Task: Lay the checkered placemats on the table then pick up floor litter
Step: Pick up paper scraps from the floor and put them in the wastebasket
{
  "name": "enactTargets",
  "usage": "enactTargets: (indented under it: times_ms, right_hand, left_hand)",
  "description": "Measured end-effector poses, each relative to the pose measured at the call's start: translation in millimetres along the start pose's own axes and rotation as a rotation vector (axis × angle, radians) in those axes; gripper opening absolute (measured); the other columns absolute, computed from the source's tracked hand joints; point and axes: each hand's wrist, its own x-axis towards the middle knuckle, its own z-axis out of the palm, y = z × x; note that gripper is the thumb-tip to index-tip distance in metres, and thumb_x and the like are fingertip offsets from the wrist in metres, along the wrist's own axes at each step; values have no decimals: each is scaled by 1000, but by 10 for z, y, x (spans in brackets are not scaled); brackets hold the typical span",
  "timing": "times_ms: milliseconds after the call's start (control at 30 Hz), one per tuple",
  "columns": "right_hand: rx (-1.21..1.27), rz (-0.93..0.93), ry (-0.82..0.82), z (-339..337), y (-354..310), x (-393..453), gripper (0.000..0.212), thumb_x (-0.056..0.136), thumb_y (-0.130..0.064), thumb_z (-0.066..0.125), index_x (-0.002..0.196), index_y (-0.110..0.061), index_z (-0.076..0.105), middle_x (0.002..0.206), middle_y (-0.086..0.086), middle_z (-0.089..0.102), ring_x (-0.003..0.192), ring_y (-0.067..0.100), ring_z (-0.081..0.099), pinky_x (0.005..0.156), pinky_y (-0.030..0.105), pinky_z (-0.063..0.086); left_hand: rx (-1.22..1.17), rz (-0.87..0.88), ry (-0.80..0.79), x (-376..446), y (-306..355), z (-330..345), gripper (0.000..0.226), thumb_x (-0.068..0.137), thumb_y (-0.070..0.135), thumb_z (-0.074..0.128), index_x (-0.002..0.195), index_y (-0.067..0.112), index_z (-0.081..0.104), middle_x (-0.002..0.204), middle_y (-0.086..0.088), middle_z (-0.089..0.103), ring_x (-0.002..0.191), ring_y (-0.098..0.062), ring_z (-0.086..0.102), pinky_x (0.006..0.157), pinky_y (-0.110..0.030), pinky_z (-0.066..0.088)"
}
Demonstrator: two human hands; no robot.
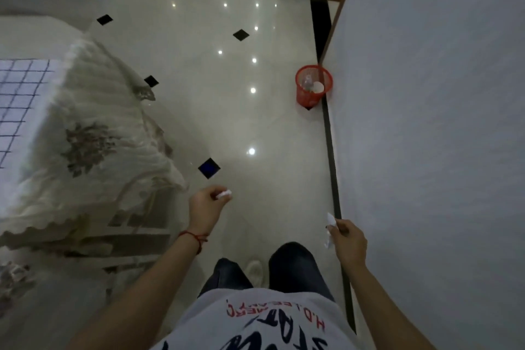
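- The left hand (pixel 206 209) is held out over the pale glossy floor (pixel 255 128), its fingers curled and pinching a small white scrap of litter (pixel 224 194) at the fingertips.
- A red string bracelet (pixel 196 237) circles the left wrist.
- The right hand (pixel 349 241) is out on the right, close to the white wall (pixel 440 122), fingers pressed together on a crumpled piece of white paper (pixel 329 229) that sticks up and hangs down past the thumb.
- A checkered placemat (pixel 20 105), white with dark grid lines, lies flat on the table at the left edge of the view.
- The table is covered by a cream tablecloth (pixel 93 139) with a faded floral print, which drapes down over the side towards the floor.
- Farther off, a red mesh wastebasket (pixel 312 88) stands on the floor right beside the wall; it seems to hold a plastic bottle and a paper cup, though the blur makes that uncertain.
- Small black diamond tiles (pixel 209 168) dot the floor, one just beyond the left hand.
- Near the bottom, the person's dark trousers (pixel 292 267) and a light shoe (pixel 254 268) show above a printed white shirt.
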Motion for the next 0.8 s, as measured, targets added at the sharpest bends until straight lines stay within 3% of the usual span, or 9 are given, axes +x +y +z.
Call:
enactTargets:
  times_ms: [167,367,467,700,800]
  right_hand:
    - [-28,35,-5,40,-405,966,18,84,-5,60,68,-14,60,61,-2,57,59,10,52,56,16,36]
    - [-33,0,-74,113,-1282,2281,9,86,-6,59,77,-10,60,65,-1,56,63,14,51,55,14,35]
    - [-41,-46,-95,143,-1820,2876,9,86,-10,59,78,-9,62,66,1,57,63,12,51,56,13,36]
    - [-51,-90,-86,328,-2694,3947,13,85,-16,61,73,-13,61,63,-4,55,61,2,49,56,15,36]
    - [-55,-73,-68,437,-2902,4331,12,85,-13,60,73,-13,60,63,-5,54,60,6,49,56,15,36]
  left_hand:
    - [-55,-32,30,1004,519,314,17,79,11,69,92,0,68,83,-6,64,77,-18,59,68,-19,44]
    - [-34,-129,50,1931,893,541,14,77,11,69,88,2,69,81,-10,66,74,-18,60,70,-25,44]
    - [-12,-185,60,2304,1078,617,15,76,13,71,87,4,69,78,-9,66,78,-27,64,71,-27,46]
    - [49,-232,94,3211,1484,741,22,77,12,70,96,1,67,92,-17,69,86,-29,63,77,-33,49]
    - [76,-217,55,3774,1687,809,23,77,12,70,97,0,67,94,-17,69,85,-28,63,78,-31,48]
